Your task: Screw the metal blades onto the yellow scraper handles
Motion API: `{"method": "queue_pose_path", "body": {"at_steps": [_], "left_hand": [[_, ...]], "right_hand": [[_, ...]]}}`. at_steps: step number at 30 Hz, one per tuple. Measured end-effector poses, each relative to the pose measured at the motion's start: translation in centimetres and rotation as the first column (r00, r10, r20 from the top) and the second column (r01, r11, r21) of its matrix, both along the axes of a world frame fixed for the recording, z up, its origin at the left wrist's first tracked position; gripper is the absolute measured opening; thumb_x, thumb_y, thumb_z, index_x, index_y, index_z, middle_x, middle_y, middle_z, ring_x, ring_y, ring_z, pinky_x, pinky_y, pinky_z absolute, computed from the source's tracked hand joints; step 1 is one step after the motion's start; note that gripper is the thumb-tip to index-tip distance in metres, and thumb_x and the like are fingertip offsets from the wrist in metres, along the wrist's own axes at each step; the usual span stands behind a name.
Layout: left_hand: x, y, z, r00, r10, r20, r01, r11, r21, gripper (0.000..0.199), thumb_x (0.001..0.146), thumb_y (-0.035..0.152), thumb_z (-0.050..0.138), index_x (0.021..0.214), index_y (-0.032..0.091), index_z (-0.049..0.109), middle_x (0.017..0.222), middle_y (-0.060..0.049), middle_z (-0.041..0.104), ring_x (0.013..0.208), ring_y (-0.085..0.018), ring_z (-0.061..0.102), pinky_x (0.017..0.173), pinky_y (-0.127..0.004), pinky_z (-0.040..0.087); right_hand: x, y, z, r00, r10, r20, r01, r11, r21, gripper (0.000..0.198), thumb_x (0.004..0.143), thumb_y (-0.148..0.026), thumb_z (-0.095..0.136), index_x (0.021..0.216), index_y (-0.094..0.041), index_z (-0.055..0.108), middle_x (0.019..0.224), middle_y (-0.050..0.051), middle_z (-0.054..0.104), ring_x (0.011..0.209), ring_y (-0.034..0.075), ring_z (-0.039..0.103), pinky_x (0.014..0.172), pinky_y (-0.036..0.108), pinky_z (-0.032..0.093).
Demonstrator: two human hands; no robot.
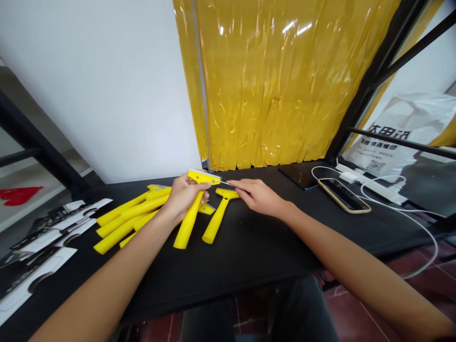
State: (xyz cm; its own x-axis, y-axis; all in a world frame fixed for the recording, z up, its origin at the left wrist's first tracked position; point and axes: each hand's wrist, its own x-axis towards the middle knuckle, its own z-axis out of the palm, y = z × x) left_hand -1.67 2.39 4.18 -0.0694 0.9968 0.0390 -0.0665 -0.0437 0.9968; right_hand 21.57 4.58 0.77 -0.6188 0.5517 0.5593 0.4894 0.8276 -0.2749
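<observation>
My left hand [184, 194] is closed around the head of a yellow scraper [190, 216], whose handle slants down toward me. In my right hand [257, 194] is a thin metal tool like a small screwdriver [223, 182]; its shaft reaches left to the screw area of the scraper head, and its handle is hidden by my fingers. A second yellow scraper [216, 221] lies on the black table [242, 266] just below, between my hands. Several more yellow scrapers [133, 211] lie in a pile left of and partly behind my left forearm.
Printed cardboard packaging [53, 242] lies at the left. On the right are a phone [344, 194], a dark tablet [298, 175], a white cable [420, 221], a power strip [374, 183] and a white plastic bag [395, 133]. A yellow plastic curtain [278, 85] hangs behind the table.
</observation>
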Motion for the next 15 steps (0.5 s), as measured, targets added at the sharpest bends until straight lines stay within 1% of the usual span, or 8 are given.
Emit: {"method": "queue_pose_path", "body": {"at_steps": [4, 8, 11, 13, 15], "left_hand": [[0.09, -0.05, 0.15, 1.0, 0.002, 0.008, -0.002, 1.0, -0.012, 0.053, 0.062, 0.013, 0.083, 0.111, 0.017, 0.063, 0.065, 0.001, 0.064, 0.048, -0.013, 0.059, 0.042, -0.023, 0.043], [-0.03, 0.07, 0.14, 1.0, 0.007, 0.015, -0.006, 1.0, -0.012, 0.053, 0.062, 0.013, 0.083, 0.111, 0.018, 0.063, 0.069, -0.001, 0.067, 0.049, -0.013, 0.06, 0.041, -0.023, 0.043], [-0.04, 0.05, 0.03, 1.0, -0.002, -0.004, 0.002, 1.0, 0.0, 0.05, 0.064, 0.014, 0.082, 0.11, 0.017, 0.064, 0.07, -0.001, 0.067, 0.049, -0.013, 0.059, 0.042, -0.024, 0.044], [-0.04, 0.02, -0.12, 0.999, -0.004, -0.051, 0.006, 0.999, 0.038, 0.048, 0.065, 0.015, 0.081, 0.11, 0.017, 0.065, 0.07, -0.001, 0.066, 0.049, -0.013, 0.06, 0.042, -0.024, 0.044], [-0.07, 0.02, -0.33, 0.989, 0.007, -0.149, 0.01, 0.994, 0.111, 0.046, 0.067, 0.016, 0.079, 0.111, 0.017, 0.067, 0.072, -0.002, 0.067, 0.049, -0.014, 0.06, 0.042, -0.024, 0.044]], "right_hand": [[0.05, -0.08, 0.11, 1.0, 0.01, 0.007, -0.01, 1.0, -0.004, 0.04, 0.101, -0.019, 0.042, 0.137, -0.019, 0.06, 0.103, 0.009, 0.071, 0.089, 0.019, 0.065, 0.082, 0.032, 0.051], [0.09, 0.01, -0.06, 1.0, 0.002, 0.003, -0.002, 1.0, -0.015, 0.04, 0.101, -0.02, 0.043, 0.137, -0.02, 0.061, 0.102, 0.008, 0.071, 0.088, 0.019, 0.065, 0.081, 0.032, 0.051], [0.1, -0.02, -0.06, 1.0, 0.013, -0.009, -0.013, 1.0, -0.027, 0.04, 0.1, -0.02, 0.044, 0.136, -0.019, 0.062, 0.101, 0.009, 0.071, 0.087, 0.019, 0.065, 0.079, 0.032, 0.05], [0.1, -0.13, 0.14, 0.999, 0.026, -0.033, -0.029, 0.996, -0.087, 0.04, 0.1, -0.02, 0.045, 0.135, -0.019, 0.063, 0.099, 0.008, 0.073, 0.084, 0.018, 0.064, 0.077, 0.031, 0.049], [0.11, -0.26, 0.48, 0.997, 0.031, -0.073, -0.048, 0.97, -0.237, 0.037, 0.099, -0.022, 0.047, 0.131, -0.018, 0.066, 0.089, 0.004, 0.073, 0.073, 0.014, 0.062, 0.069, 0.028, 0.047]]}}
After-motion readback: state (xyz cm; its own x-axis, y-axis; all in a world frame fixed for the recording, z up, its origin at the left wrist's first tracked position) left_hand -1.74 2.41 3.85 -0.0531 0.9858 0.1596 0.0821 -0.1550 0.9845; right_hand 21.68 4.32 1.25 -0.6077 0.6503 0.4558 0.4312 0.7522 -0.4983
